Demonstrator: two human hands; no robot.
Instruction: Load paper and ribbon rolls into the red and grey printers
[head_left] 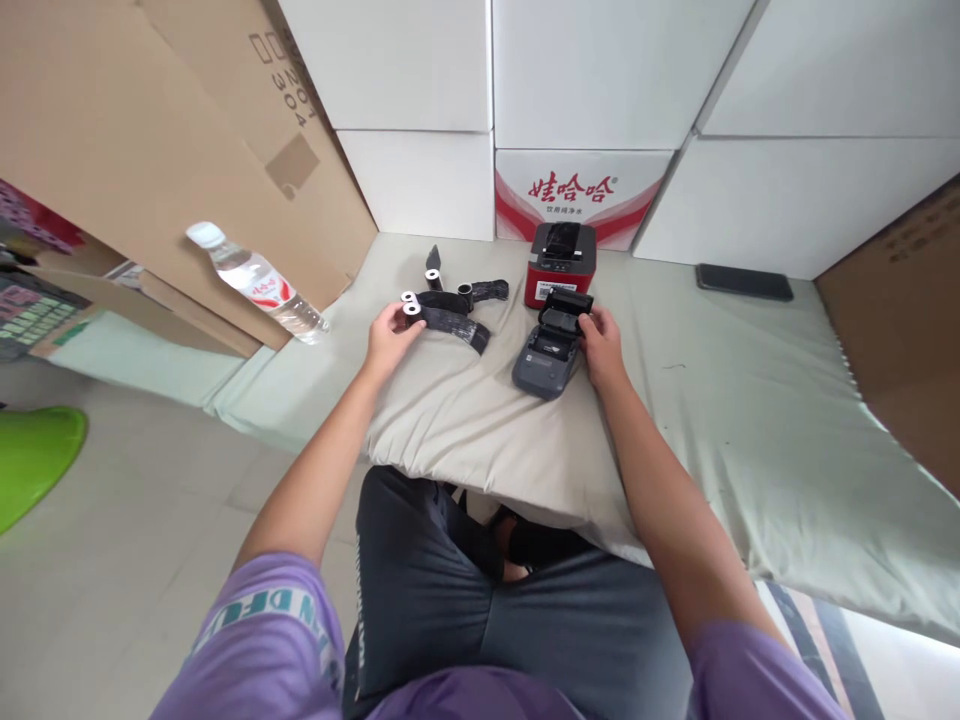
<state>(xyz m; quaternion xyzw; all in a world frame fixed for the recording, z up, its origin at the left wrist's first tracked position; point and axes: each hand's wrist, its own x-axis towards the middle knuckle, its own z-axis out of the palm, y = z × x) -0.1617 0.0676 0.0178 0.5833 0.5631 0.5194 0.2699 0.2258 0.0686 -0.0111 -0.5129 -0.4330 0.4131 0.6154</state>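
My left hand (388, 343) pinches a small roll (412, 316) with a white end and a loose black strip trailing right across the cloth. Just behind it lies a similar roll (409, 297), also with a black strip. Farther back are a small white-ended roll (433, 279) and a dark hollow-cored roll (466, 294). A dark grey portable label printer (546, 362) lies with its lid (566, 312) raised and its paper bay exposed. My right hand (602, 346) grips the printer's lid at its right edge; part of the grip is hidden.
A red and black printer (561, 265) stands behind the grey one, before white boxes (585, 75). A water bottle (259, 285) is at left beside a large cardboard box (187, 120). A black phone (744, 282) lies at right on the cloth-covered surface (705, 400).
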